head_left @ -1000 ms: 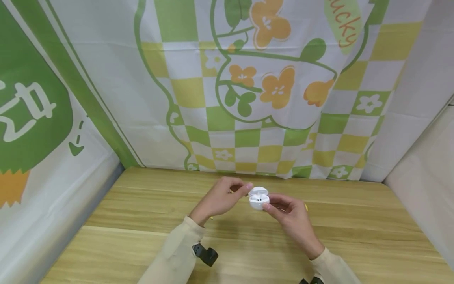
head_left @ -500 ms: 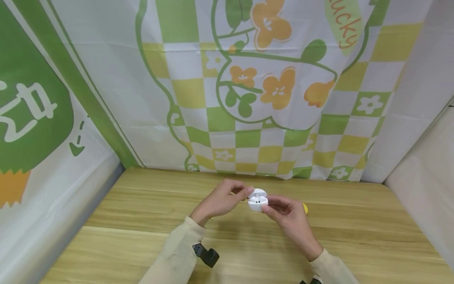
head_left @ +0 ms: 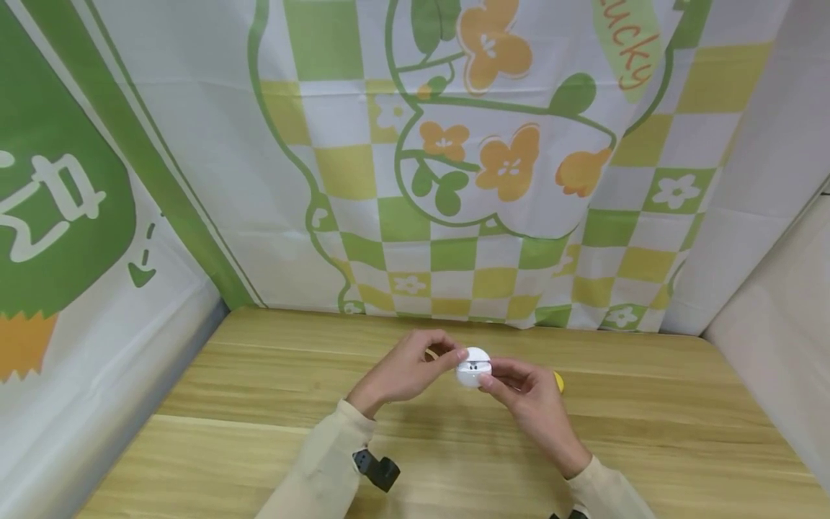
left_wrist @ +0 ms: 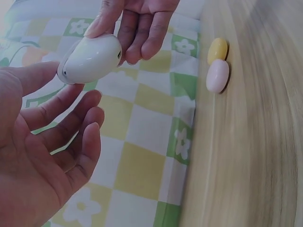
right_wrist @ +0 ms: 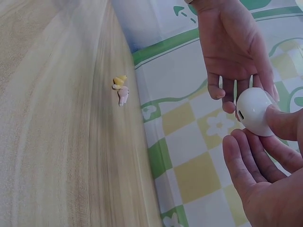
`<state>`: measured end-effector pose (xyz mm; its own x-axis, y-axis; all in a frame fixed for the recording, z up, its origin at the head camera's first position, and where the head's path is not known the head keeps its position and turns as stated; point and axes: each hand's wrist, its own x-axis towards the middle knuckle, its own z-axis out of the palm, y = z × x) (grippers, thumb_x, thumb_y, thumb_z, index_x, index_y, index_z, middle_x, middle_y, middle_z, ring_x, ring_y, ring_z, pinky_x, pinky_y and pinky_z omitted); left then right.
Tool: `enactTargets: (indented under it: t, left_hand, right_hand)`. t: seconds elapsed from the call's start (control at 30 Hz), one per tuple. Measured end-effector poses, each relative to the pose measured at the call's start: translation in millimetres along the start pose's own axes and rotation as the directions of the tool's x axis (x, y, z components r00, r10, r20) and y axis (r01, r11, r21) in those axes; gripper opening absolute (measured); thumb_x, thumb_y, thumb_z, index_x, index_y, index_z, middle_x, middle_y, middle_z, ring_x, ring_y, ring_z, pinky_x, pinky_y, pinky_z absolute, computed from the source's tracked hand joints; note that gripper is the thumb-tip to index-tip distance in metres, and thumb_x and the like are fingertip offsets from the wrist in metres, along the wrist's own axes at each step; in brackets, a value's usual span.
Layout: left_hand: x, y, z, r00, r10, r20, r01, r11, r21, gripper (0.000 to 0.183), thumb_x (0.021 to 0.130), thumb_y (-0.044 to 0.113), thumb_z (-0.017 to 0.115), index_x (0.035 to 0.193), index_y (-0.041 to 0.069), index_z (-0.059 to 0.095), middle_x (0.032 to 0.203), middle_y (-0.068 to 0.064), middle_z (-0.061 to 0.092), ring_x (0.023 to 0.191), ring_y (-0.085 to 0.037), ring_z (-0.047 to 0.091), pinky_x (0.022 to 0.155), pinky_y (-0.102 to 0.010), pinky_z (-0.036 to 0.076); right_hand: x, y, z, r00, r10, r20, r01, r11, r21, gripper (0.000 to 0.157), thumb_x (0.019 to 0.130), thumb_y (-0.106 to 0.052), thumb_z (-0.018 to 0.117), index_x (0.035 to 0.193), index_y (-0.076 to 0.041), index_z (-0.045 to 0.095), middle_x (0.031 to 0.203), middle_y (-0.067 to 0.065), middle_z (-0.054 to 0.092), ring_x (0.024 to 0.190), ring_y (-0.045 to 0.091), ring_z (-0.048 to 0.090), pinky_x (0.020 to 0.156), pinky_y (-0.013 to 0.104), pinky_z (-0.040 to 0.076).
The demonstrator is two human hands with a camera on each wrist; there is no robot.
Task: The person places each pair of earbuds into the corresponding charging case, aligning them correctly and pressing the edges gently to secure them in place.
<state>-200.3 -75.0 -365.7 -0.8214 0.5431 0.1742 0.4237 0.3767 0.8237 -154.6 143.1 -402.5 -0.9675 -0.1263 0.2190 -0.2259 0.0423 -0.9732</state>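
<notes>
A white earbud case (head_left: 474,378) is held above the table, its lid (head_left: 478,354) tilted partly down over the base. Dark spots on the earbuds show in the gap between lid and base. My right hand (head_left: 537,405) grips the base from the right, thumb in front and fingers behind. From the left, my left hand (head_left: 410,367) pinches the lid's edge between thumb and index finger. In the left wrist view, the other fingers of the left hand (left_wrist: 52,142) hang loosely curled, clear of the case (left_wrist: 92,59).
On the wooden table (head_left: 259,447), a yellow oval (left_wrist: 218,50) and a pink oval (left_wrist: 218,75) lie beyond the right hand. Small yellow (right_wrist: 120,80) and pink (right_wrist: 123,95) earbud-shaped pieces lie on the left side. A checkered cloth (head_left: 454,256) hangs at the back.
The lid has swung down from wide open to nearly over the base, and the left hand has moved slightly down and right with it. The right hand has stayed almost still.
</notes>
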Motion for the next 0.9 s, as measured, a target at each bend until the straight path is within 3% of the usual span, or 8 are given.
enactTargets:
  t: [0.9]
  left_hand:
    - [-3.2,3.5,5.0,0.991,0.133,-0.029,-0.129,0.986,0.102,0.023,0.105,0.03,0.059,0.11,0.01,0.069,0.102,0.005,0.067,0.095,-0.011,0.06,0.08,-0.03,0.052]
  right_hand:
    - [1.3,1.0,-0.6,1.0,-0.019,-0.025,0.019,1.0,0.011,0.024,0.093,0.004,0.07,0.114,0.015,0.067,0.108,0.028,0.07,0.088,0.018,0.073,0.083,0.032,0.059]
